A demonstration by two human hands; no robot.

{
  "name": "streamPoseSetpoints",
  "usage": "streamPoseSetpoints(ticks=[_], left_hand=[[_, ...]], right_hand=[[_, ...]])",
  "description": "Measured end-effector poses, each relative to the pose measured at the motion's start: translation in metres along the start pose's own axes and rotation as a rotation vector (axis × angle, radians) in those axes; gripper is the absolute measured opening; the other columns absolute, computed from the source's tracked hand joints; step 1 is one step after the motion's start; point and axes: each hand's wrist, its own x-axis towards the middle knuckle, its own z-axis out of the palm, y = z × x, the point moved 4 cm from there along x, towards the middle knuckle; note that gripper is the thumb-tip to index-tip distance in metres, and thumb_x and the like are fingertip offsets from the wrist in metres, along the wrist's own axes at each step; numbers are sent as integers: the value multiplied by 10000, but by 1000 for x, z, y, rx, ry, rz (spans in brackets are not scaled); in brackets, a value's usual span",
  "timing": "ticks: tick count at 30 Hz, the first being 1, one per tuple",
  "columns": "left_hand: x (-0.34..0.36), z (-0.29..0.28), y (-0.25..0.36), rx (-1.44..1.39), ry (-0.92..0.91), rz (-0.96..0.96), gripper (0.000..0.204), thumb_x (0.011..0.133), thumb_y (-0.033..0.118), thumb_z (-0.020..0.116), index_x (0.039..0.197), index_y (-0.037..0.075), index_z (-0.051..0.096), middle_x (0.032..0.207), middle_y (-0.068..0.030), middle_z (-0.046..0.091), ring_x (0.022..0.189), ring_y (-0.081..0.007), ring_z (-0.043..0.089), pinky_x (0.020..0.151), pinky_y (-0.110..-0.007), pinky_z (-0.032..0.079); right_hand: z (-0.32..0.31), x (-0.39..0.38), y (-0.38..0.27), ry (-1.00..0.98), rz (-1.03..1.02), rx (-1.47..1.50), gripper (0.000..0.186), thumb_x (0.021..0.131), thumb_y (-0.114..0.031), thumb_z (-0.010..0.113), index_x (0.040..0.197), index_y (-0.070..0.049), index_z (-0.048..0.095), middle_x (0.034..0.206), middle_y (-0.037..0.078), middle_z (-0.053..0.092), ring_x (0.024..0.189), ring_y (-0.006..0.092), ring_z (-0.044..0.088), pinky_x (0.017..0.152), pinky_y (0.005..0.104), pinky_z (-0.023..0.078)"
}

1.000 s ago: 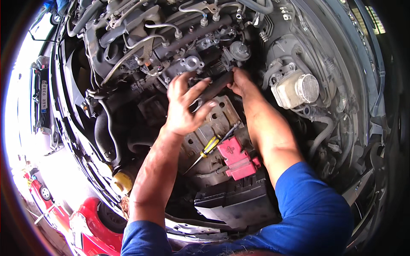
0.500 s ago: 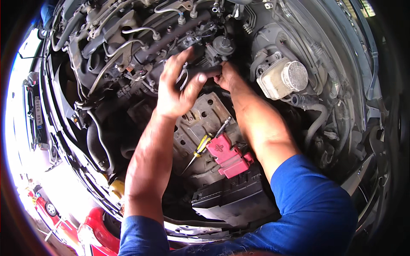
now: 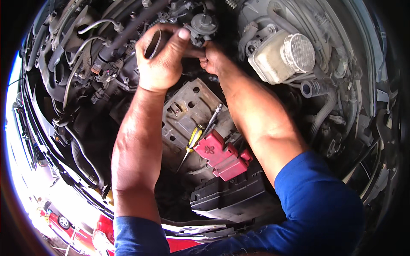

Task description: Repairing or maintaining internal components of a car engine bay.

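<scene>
My left hand (image 3: 160,66) is wrapped around the open end of a black hose (image 3: 193,51) at the upper middle, thumb uppermost. My right hand (image 3: 212,59) grips the same hose further right, its fingers curled and partly in shadow, just below a round metal valve (image 3: 200,25). Beneath my forearms a rusty metal tray with holes (image 3: 185,96) holds a yellow-handled screwdriver (image 3: 194,141) and a metal socket extension (image 3: 213,117), beside a red plastic terminal cover (image 3: 224,158).
Pipes and cables of the engine (image 3: 85,55) fill the upper left. A translucent fluid reservoir (image 3: 273,55) stands to the right, near a grey hose fitting (image 3: 309,89). A black box (image 3: 226,196) lies along the lower edge. A red toy car (image 3: 57,222) shows outside, lower left.
My left hand has moved up and left, its fingers going from spread to curled around the hose end. The camera view has shifted, and the hose and right hand appear higher and further left.
</scene>
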Motion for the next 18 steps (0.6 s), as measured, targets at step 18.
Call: streamPoseSetpoints(ticks=[18], left_hand=[[27, 17, -2, 11, -132, -48, 165, 930, 159, 668, 900, -1, 641, 786, -73, 667, 725, -156, 635, 687, -302, 516]], right_hand=[[1, -4, -5, -68, -76, 107, 208, 1010, -248, 383, 821, -181, 438, 555, -45, 341, 380, 55, 268, 349, 225, 198]])
